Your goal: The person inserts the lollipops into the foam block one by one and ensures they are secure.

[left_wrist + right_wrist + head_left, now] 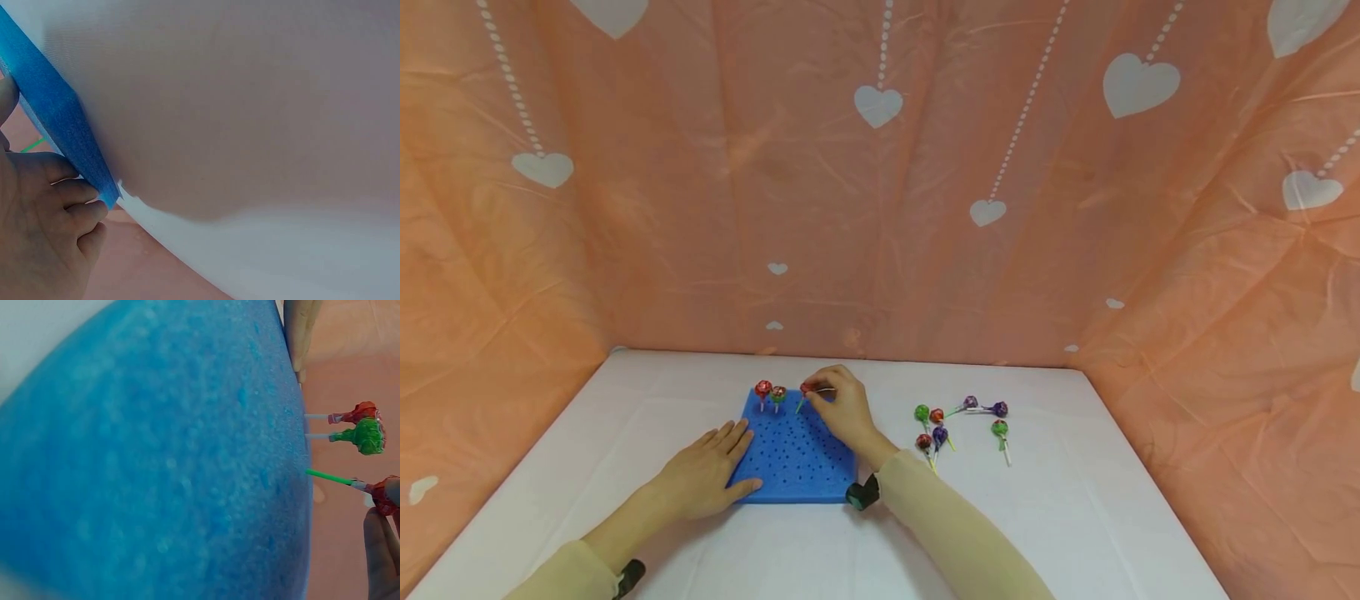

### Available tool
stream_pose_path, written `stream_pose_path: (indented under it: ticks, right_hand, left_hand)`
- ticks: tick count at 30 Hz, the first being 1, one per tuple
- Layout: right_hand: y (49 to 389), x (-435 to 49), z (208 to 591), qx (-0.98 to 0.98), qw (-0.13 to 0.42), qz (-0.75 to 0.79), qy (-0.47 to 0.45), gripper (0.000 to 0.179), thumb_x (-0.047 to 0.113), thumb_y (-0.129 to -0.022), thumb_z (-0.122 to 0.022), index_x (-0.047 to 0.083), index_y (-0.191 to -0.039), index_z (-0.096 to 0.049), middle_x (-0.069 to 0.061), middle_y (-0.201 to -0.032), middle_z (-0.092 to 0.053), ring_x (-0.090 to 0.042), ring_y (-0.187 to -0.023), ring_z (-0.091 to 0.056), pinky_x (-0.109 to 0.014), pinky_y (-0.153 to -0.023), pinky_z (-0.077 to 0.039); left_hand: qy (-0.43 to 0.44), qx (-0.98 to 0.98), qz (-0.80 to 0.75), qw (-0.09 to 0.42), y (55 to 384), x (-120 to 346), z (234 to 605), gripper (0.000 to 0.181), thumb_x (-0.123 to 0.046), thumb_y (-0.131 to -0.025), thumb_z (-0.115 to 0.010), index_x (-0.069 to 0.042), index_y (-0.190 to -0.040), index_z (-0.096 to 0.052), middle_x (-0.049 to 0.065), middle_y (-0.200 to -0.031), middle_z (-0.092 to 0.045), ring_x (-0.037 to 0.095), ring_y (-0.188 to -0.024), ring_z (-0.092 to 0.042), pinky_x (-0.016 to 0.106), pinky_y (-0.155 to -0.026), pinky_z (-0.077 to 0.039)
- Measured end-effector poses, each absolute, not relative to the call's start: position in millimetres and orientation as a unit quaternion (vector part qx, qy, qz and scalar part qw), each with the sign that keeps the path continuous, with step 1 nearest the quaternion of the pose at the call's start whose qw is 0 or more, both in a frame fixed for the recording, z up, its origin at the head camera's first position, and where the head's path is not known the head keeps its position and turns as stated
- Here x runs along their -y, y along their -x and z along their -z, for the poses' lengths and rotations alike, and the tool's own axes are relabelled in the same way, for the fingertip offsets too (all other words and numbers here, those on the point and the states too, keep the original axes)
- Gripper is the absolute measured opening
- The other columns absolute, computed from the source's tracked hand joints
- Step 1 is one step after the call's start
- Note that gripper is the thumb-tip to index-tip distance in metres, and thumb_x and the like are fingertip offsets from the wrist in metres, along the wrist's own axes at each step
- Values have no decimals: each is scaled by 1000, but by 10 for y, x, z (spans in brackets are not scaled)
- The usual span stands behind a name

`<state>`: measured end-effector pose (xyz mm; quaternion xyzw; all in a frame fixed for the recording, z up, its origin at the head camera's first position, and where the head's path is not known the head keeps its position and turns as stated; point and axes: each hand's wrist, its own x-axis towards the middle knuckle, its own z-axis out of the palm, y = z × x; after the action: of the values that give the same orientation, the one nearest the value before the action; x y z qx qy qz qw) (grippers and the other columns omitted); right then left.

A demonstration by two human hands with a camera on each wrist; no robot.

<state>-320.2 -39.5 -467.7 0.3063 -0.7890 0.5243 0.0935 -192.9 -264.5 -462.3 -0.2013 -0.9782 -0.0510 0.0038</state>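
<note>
My right hand (844, 414) pinches a red-wrapped lollipop (381, 492) by its candy head over the far part of a blue foam board (797, 490) dotted with small holes. The lollipop's green stick slants down, its tip right at the board's surface in the right wrist view. Just left of it, a red lollipop (763, 389) and a green-and-red lollipop (778, 395) stand upright on white sticks in the board. My left hand (703, 473) rests along the board's left edge, fingers extended and thumb on the near left corner.
Several loose lollipops lie on the white table (1060, 517) right of the board, among them a green one (922, 412) and a dark purple one (940, 435). Another green lollipop (999, 427) lies farther right. An orange curtain (820, 208) with white hearts surrounds the table's back and sides.
</note>
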Motion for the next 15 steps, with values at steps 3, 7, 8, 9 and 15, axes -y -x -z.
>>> stream_pose_path:
  ticks: [3,7,8,9,15]
  right_hand:
    - [3198,401,4683,793,96,-517,-308,14,0,-95,-74,4,-108,-76,-9,-112,-65,-21,-105,-72,-22,-88,-59]
    - [3208,413,4687,795,96,-514,-308,13,0,-95,-74,4,-107,-76,-8,-113,-66,-20,-102,-71,-21,-87,-59]
    - [3214,417,4689,796,98,-512,-309,13,0,-95,-74,4,-107,-77,-8,-113,-66,-19,-101,-71,-21,-86,-59]
    - [3218,421,4692,797,99,-508,-311,13,0,-95,-75,4,-107,-77,-8,-113,-67,-19,-101,-70,-20,-86,-59]
    - [3214,452,4727,808,97,-482,-324,12,2,-95,-75,6,-106,-77,-5,-113,-68,-15,-100,-70,-17,-84,-57]
  left_hand:
    - [201,978,51,3,1927,2639,4616,84,-55,-99,-61,14,-145,-50,36,-154,-43,55,-143,-40,64,-115,-36]
    - [200,979,49,3,1923,2629,4602,83,-55,-99,-61,15,-144,-51,36,-153,-43,55,-143,-40,64,-115,-37]
    - [200,979,49,4,1921,2626,4598,83,-55,-99,-62,15,-144,-51,36,-153,-43,55,-143,-41,64,-115,-37]
    - [200,979,47,5,1920,2623,4594,83,-55,-99,-62,15,-144,-51,36,-153,-44,55,-142,-41,64,-115,-37]
    - [202,978,46,10,1909,2613,4585,82,-54,-99,-62,15,-143,-52,37,-152,-44,55,-142,-42,64,-114,-38]
